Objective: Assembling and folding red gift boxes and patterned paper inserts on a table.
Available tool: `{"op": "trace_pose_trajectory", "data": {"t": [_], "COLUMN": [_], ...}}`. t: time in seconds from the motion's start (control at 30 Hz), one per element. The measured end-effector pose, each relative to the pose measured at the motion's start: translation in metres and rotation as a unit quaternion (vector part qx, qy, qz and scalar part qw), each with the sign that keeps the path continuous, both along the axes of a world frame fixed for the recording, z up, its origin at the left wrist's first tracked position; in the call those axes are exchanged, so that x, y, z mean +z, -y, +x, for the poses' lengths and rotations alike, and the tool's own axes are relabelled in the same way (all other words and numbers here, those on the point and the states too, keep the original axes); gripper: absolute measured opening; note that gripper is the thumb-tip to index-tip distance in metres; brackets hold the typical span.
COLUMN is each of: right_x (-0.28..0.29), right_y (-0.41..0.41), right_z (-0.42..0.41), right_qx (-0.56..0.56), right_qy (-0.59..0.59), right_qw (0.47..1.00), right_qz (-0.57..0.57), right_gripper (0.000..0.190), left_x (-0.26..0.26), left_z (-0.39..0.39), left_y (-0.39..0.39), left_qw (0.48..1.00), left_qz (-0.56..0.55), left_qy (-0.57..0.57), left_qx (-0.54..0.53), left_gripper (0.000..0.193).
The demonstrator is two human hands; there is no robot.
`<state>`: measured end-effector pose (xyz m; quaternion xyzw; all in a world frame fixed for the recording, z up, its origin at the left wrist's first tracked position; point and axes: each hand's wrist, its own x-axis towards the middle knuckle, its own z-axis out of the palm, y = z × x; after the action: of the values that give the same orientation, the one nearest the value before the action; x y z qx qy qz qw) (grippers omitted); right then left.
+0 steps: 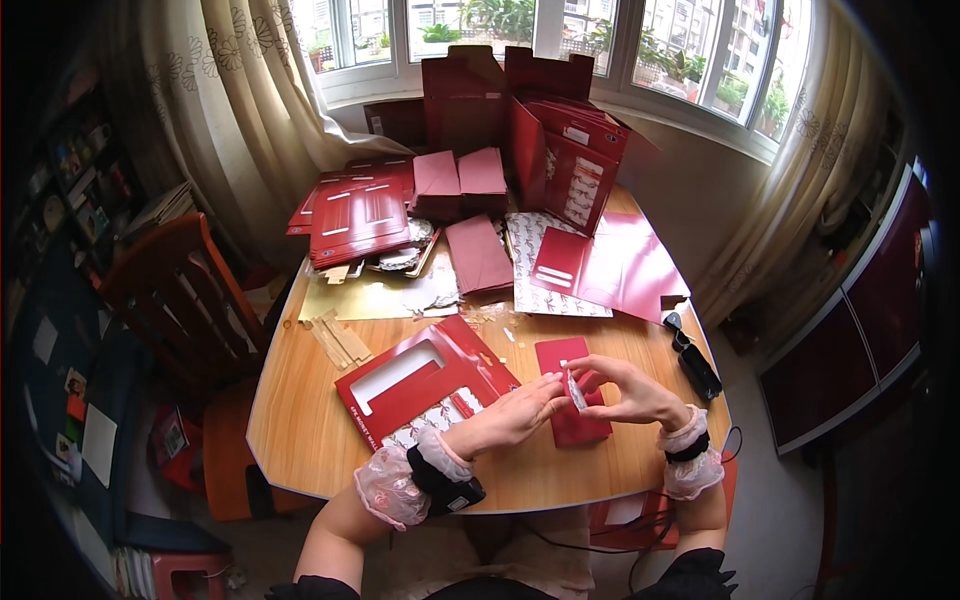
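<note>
My right hand (626, 390) holds a small silver-white piece (576, 391) on edge between thumb and fingers, over a red card or envelope (581, 431) lying on the table. My left hand (517, 412) is beside that piece on its left, fingers together and stretched out; whether its fingertips touch the piece cannot be told. Under and left of my left forearm lies a flat red cardboard package (465, 349) with a cut-out window and a printed bow pattern. Both wrists wear frilled pink cuffs and black bands.
On the wooden table (300, 420) are tan strips (337, 341), a stack of red printed cardboard (360, 217), piles of pink-red envelopes (480, 255), an upright red box (574, 161), patterned sheets (562, 296) and black sunglasses (697, 367). A wooden chair (187, 300) stands at the left.
</note>
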<state>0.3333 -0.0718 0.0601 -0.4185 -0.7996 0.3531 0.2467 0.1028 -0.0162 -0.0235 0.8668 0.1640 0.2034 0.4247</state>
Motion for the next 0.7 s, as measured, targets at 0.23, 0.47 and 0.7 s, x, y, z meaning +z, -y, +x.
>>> {"op": "trace_pose_trajectory", "data": {"t": [0.23, 0.47, 0.7], "right_x": [-0.002, -0.001, -0.013], "right_y": [0.001, 0.002, 0.001], "right_z": [0.002, -0.004, 0.001], "right_qx": [-0.008, -0.037, -0.077], "right_qy": [0.0, 0.002, -0.036], "right_qw": [1.0, 0.999, 0.996], "right_qz": [0.015, 0.025, 0.034], "right_gripper": [0.061, 0.06, 0.046], "left_x": [-0.012, -0.006, -0.01], "left_z": [0.002, 0.001, 0.0], "left_y": [-0.004, -0.003, -0.004], "left_qw": [1.0, 0.999, 0.999], "left_qz": [0.011, 0.009, 0.021], "left_qy": [-0.017, -0.017, -0.036], "left_qx": [-0.017, -0.037, -0.028], "left_gripper": [0.051, 0.052, 0.051]}}
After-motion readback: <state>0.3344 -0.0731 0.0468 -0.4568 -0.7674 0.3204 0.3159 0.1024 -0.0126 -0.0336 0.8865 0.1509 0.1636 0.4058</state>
